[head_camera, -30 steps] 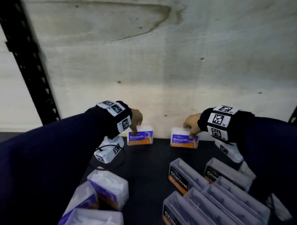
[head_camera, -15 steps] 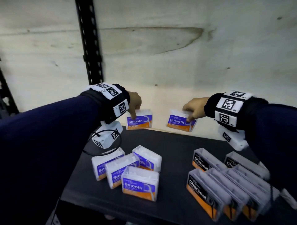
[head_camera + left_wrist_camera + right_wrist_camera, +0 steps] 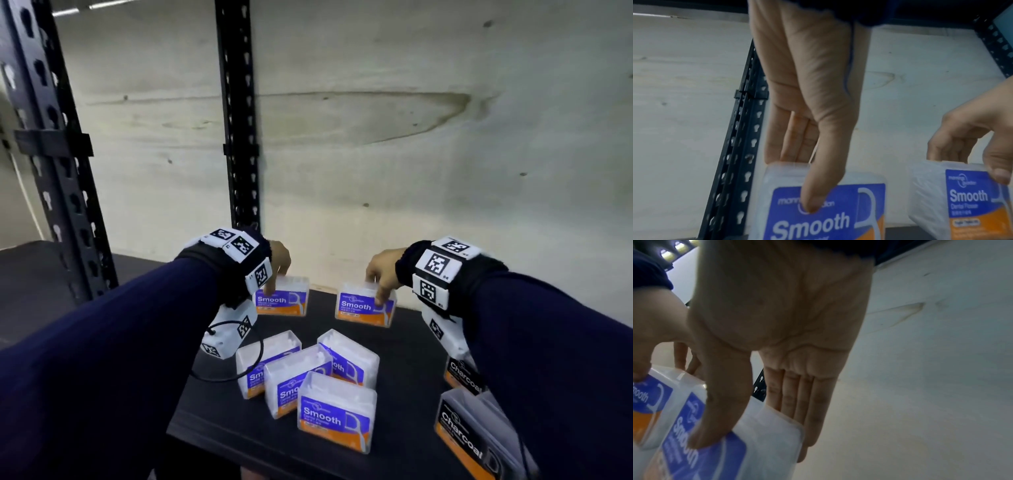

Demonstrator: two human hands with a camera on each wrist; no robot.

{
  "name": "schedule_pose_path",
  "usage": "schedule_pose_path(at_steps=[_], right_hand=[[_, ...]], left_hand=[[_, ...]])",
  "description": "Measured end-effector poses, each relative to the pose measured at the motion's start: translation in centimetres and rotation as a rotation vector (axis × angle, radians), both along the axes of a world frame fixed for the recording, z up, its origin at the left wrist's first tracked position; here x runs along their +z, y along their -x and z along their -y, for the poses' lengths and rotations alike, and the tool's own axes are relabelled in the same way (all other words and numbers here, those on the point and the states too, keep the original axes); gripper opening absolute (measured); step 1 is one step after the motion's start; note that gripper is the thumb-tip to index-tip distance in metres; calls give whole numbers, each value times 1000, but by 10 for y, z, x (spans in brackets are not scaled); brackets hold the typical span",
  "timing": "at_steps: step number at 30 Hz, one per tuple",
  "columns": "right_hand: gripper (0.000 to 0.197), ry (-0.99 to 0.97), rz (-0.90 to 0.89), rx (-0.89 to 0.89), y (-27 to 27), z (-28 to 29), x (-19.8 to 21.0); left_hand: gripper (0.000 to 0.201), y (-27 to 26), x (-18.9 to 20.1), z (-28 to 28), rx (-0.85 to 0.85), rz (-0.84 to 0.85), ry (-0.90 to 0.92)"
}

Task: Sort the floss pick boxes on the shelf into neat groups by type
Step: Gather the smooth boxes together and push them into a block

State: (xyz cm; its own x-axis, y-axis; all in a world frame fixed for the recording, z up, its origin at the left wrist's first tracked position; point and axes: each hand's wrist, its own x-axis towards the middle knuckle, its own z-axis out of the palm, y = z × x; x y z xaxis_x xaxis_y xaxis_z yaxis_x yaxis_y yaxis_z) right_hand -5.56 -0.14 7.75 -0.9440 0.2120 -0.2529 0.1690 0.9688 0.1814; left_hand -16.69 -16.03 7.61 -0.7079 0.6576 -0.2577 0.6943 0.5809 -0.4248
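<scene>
We hold two boxes at the back of the shelf, close to the pale wall. Our left hand pinches the left box, thumb on the blue front and fingers behind the top. Our right hand pinches the right box the same way, thumb in front and fingers at the back. The two boxes are near each other but apart, and we cannot tell for sure if they sit on the shelf or hang just over it. What could go wrong? We only pinch each box near its top, and the plastic looks smooth, so we think a box could slip or swing and drop if we move fast. In front of us four more boxes stand close together, a bit crooked, and one of them is near the front edge. If our sleeves or the wire under our left wrist bump them, they could tip over or fall off the edge. The black boxes are on the right, partly hidden under our right arm, so that arm could knock them too. All the boxes look shut. The clear ones look full of white picks pressed together. The black ones say "Charcoal", but we cannot see well what is inside them.
</scene>
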Motion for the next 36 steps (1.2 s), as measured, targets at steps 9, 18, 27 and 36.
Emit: schedule_pose_path(at_steps=[9,18,27,36], right_hand=[[48,2,137,20,36,1,-27],[23,59,273,31,61,-1,-47],[49,134,221,34,69,3,-49],[55,45,207,47,61,12,-45]], left_hand=[[52,46,-30,0,-77,133,3],[50,74,-48,-9,-38,241,22],[55,67,-53,-24,-96,281,-40],[59,56,-50,-23,-107,305,-51]])
